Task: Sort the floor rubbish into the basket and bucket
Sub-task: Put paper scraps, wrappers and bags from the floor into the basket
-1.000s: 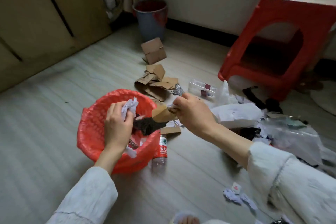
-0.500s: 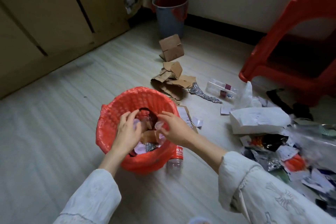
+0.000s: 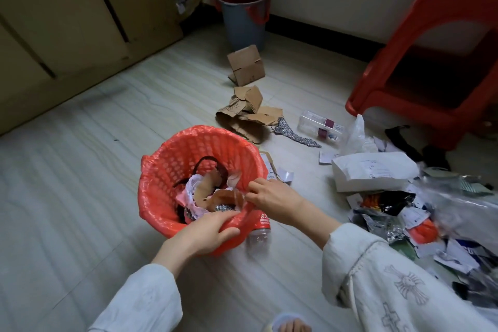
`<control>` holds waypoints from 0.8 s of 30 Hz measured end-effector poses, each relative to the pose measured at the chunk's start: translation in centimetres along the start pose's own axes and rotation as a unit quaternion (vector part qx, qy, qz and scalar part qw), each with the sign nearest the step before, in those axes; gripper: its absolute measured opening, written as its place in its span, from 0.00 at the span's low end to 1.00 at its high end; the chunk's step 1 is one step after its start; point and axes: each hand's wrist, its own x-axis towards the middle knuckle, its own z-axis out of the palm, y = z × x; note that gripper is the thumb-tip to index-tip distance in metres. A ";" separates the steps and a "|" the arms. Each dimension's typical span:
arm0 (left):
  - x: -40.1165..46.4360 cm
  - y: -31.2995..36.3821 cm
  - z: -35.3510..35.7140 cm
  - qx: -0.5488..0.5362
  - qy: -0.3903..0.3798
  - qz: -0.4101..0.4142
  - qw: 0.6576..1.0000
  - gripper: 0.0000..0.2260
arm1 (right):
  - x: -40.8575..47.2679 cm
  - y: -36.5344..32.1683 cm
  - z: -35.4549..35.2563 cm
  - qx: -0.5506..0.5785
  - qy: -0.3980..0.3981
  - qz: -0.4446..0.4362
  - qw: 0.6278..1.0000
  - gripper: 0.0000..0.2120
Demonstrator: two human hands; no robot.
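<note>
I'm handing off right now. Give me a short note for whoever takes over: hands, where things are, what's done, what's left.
Left hand grips the near rim of the red basket. Right hand pinches the liner at the right rim.
The basket already holds cardboard scraps, tissue and foil.
The bucket stands far off by the wall.
Left to sort: cardboard pieces, a clear box, a bottle against the basket, and the pile of paper and wrappers on the right.

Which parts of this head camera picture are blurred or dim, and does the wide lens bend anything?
Head view: the rubbish pile at right is motion-smeared; the basket and both hands stay fairly sharp; the far corner by the bucket is dim; floor lines and cupboard edges splay outward from lens distortion.
</note>
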 end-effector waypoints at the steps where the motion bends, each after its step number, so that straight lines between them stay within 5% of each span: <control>1: 0.0 0.4 0.3 0.001 0.008 0.012 1.000 0.16 | -0.5 0.5 0.1 -0.007 0.009 -0.013 1.000 0.12; 4: 0.6 1.7 1.7 0.014 0.023 0.049 0.998 0.13 | -2.3 1.7 0.2 -0.018 0.024 -0.030 0.999 0.02; 8: 1.9 3.8 2.5 -0.011 -0.020 0.086 0.996 0.14 | -4.7 2.4 -0.6 -0.025 -0.023 0.015 0.999 0.14; 11: 3.1 3.9 2.3 -0.042 0.003 0.049 0.998 0.17 | -6.0 3.3 -0.5 0.029 -0.037 0.057 0.997 0.12; 14: 5.1 2.5 2.0 0.102 0.066 -0.009 0.993 0.24 | -7.1 4.1 -0.6 0.056 -0.044 0.088 0.994 0.13; 18: 8.7 2.0 2.3 0.274 -0.017 -0.039 0.961 0.29 | -8.1 4.9 -0.1 0.079 -0.055 0.110 0.989 0.28; 24: 13.7 -1.2 4.4 0.346 -0.107 -0.084 0.929 0.27 | -8.3 5.7 1.8 0.103 -0.041 0.095 0.989 0.36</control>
